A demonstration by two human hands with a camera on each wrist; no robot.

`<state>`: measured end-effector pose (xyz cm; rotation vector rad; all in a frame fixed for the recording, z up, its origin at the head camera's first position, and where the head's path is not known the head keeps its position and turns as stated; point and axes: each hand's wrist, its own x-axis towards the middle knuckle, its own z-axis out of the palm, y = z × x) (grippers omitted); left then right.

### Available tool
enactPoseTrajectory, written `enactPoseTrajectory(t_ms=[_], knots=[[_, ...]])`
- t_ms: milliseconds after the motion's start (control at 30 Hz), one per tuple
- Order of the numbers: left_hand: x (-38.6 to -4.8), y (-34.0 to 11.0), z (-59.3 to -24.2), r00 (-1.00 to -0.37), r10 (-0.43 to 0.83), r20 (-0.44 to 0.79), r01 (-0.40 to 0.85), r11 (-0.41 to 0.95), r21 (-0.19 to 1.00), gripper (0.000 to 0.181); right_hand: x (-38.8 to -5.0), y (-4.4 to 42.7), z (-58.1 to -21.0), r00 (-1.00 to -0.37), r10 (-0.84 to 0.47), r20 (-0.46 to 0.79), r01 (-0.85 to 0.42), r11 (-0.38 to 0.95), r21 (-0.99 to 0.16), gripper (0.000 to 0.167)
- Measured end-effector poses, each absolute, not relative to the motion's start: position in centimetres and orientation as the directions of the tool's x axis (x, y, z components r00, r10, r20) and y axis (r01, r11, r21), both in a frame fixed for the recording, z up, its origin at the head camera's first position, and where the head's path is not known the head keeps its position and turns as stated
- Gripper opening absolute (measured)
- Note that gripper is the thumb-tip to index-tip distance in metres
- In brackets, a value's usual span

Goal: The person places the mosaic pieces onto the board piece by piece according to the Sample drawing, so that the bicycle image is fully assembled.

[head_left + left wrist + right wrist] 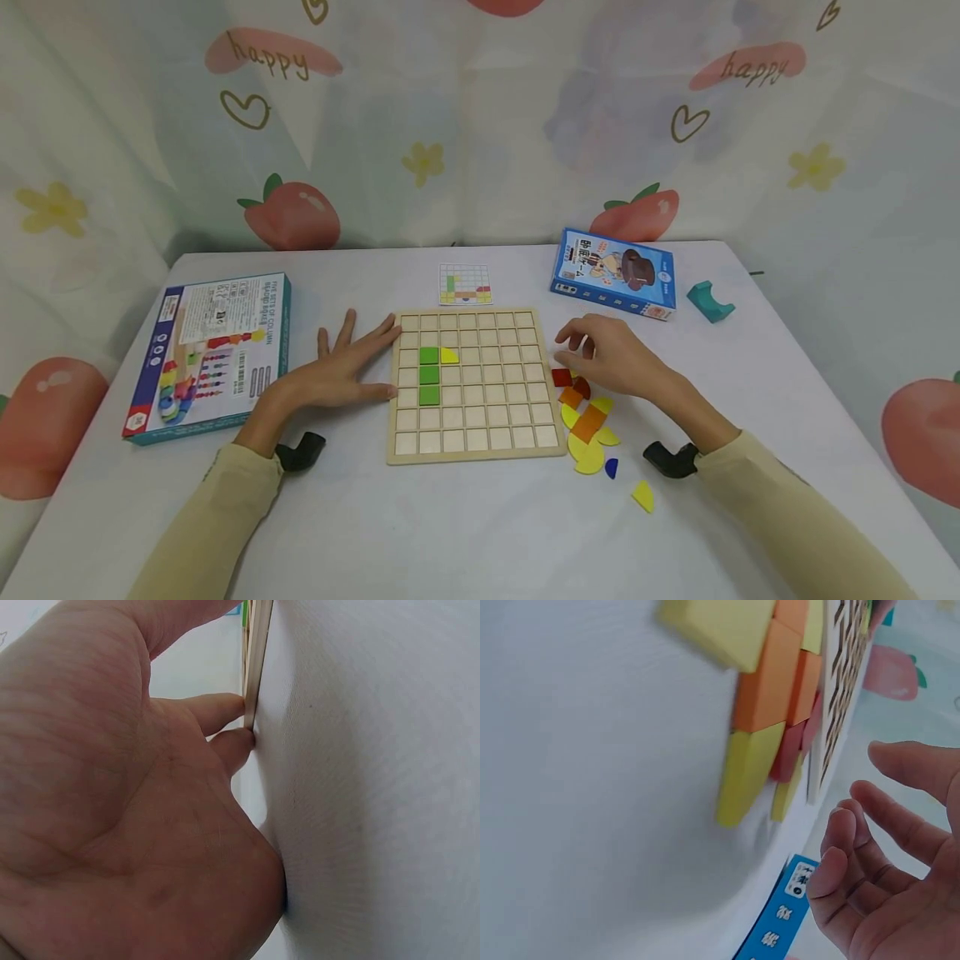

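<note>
A wooden grid board lies flat on the table. Several green squares form a column in its left part, with a yellow quarter-round piece beside the top one. My left hand is spread, its thumb and fingertips touching the board's left edge. Right of the board, my right hand hovers near a loose pile, fingers loosely bent. The right wrist view shows nothing between its thumb and fingers. Orange pieces, a red square, yellow rounded pieces and a blue piece make up the pile.
Behind the board lies a small pattern card with a coloured grid. A large box lies at the left, a blue box at the back right. Next to that sits a teal curved block. One yellow piece lies apart, nearer the front.
</note>
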<state>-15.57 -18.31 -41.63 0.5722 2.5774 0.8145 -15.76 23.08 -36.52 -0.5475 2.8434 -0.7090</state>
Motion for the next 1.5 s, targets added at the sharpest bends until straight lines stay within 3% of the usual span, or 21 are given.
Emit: enactPoseTrajectory(t_ms=[767, 1500], knots=[[-15.6, -18.2, -41.5, -0.846, 0.478, -0.238, 0.256, 0.754, 0.605, 0.095, -11.1, 28.7, -37.7, -0.915, -0.379, -0.135, -0.290, 0.853, -0.434, 0.027], [-15.5, -18.3, -41.7, -0.849, 0.476, -0.230, 0.254, 0.749, 0.611, 0.095, -10.4, 29.2, -38.3, -0.906, -0.406, -0.118, -0.318, 0.839, -0.442, 0.026]])
